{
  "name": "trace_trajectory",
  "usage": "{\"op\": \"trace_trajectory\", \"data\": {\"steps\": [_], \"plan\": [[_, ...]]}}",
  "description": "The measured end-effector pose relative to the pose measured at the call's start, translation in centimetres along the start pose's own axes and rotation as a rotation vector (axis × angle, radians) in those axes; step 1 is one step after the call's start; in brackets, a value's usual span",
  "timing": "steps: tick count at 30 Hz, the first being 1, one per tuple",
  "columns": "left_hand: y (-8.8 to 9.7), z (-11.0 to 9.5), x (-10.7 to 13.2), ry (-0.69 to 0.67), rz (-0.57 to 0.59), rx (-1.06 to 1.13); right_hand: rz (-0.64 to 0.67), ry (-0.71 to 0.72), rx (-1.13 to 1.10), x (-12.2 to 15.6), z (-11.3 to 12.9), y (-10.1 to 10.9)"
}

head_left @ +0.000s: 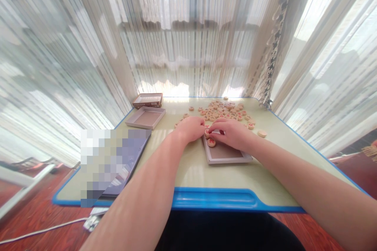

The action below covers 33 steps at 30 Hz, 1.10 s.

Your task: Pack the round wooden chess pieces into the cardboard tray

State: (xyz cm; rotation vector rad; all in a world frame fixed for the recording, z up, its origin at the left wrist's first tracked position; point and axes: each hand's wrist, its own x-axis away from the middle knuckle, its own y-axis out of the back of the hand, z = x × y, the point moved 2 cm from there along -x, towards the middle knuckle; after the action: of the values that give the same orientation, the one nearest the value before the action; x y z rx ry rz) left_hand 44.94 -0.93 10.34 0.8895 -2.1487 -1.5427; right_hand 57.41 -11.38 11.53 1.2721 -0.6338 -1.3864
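Both my hands meet over the far end of a shallow grey tray on the pale table. My left hand is curled, its fingertips pressed against round wooden chess discs with red marks at the tray's far left corner. My right hand is also curled, pinching a disc beside the left fingers. One more disc lies inside the tray just below them. A loose heap of several similar discs is spread on the table beyond my hands.
An empty grey box half and a brown box sit at the far left. A blurred flat item lies at the near left. A single disc rests right of my hand. Sheer curtains surround the blue-edged table.
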Motion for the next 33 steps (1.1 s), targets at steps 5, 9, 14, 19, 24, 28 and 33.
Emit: {"op": "trace_trajectory", "data": {"steps": [5,9,14,19,24,28,33], "plan": [[0.0,-0.1,0.0,-0.004,-0.002,-0.015,-0.014,-0.051,0.048,0.1,0.2,0.5],[0.1,-0.2,0.1,0.015,0.007,-0.032,0.082,-0.053,0.102,0.3,0.1,0.4],[0.2,-0.3,0.1,0.021,0.008,-0.044,0.125,-0.061,0.123,0.3,-0.2,0.1],[0.2,-0.3,0.0,0.007,0.003,-0.049,0.132,-0.047,0.117,0.2,-0.4,0.0],[0.2,-0.3,0.1,0.014,0.001,-0.043,0.148,-0.031,0.119,0.3,-0.2,0.4],[0.2,-0.4,0.1,0.030,0.017,-0.027,0.162,-0.008,0.081,0.5,0.6,1.0],[0.3,-0.5,0.1,0.036,0.016,-0.024,0.182,0.007,0.075,0.5,0.9,0.6]]}}
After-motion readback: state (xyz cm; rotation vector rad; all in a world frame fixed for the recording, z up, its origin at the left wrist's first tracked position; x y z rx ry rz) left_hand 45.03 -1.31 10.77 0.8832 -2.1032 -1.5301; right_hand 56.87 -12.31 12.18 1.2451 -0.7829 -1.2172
